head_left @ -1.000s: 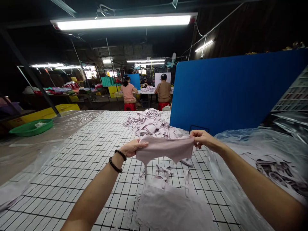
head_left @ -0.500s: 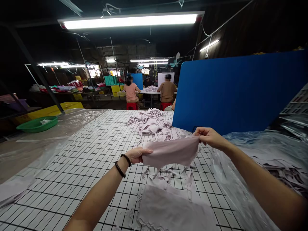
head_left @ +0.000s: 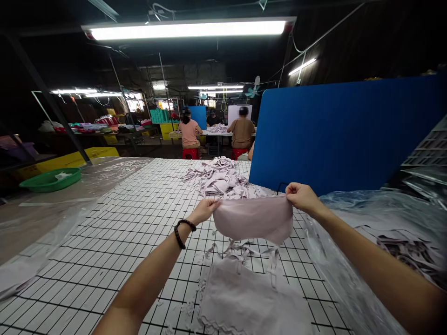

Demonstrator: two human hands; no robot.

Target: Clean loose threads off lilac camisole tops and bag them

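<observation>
The held garment [head_left: 253, 219] looks like smooth, matt cloth; the heap [head_left: 221, 181] is rumpled, matt cloth; the clear bag [head_left: 324, 263] is glossy, wrinkled plastic; the blue panel [head_left: 342, 135] looks smooth and matt; the green basin [head_left: 52, 185] appears plastic.

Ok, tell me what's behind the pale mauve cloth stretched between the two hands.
A crumpled heap of pale mauve fabric pieces on the white, black-gridded tabletop shows above the cloth. Whatever lies directly behind the cloth is covered.

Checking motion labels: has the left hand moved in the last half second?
Yes: against the blue panel, the left hand, pinching the fabric piece, has risen in view.
</observation>
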